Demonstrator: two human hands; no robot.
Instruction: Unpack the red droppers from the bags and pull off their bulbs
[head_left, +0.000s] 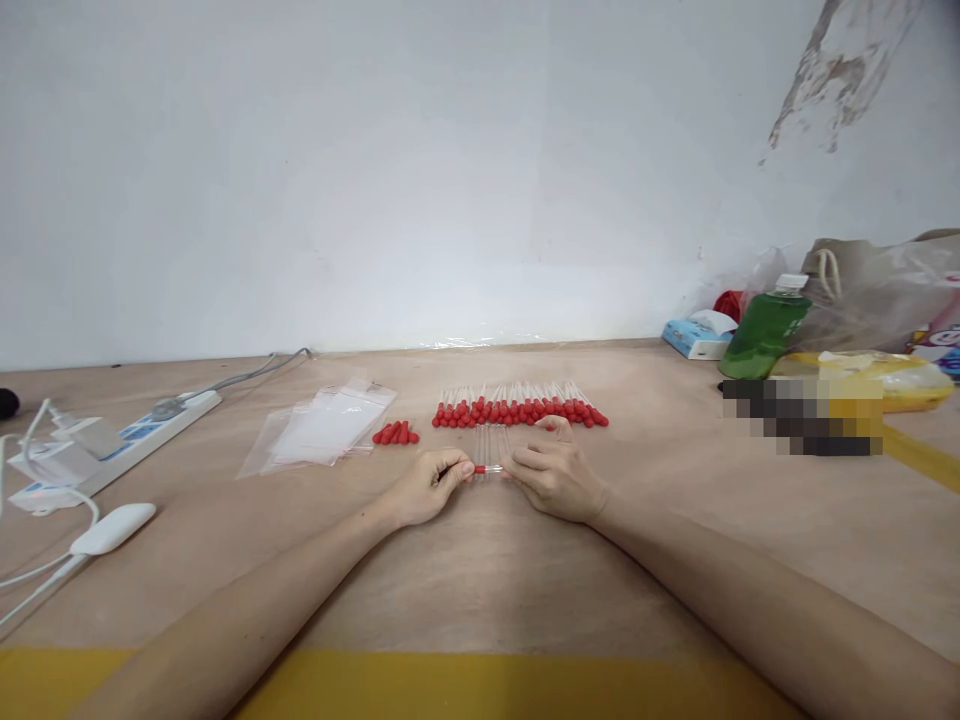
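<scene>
My left hand [435, 485] pinches a red rubber bulb [480, 469] between thumb and fingers. Pointing to the left, a clear glass dropper tube [493, 469] is gripped by my right hand [553, 472], and its end meets the bulb; how far it sits inside I cannot tell. Several loose clear tubes [491, 438] lie side by side just beyond my hands. Behind them stretches a row of droppers with red bulbs [517, 410], their tubes pointing to the wall. A small group of loose red bulbs [395, 433] rests beyond my left hand.
Clear plastic bags [322, 425] lie in a stack at left. Further left are a power strip [172, 425] with plugs and a white device [114, 528] on a cable. On the right stand a green bottle [765, 325] and a tissue pack [694, 340], near a blurred-out object [802, 415].
</scene>
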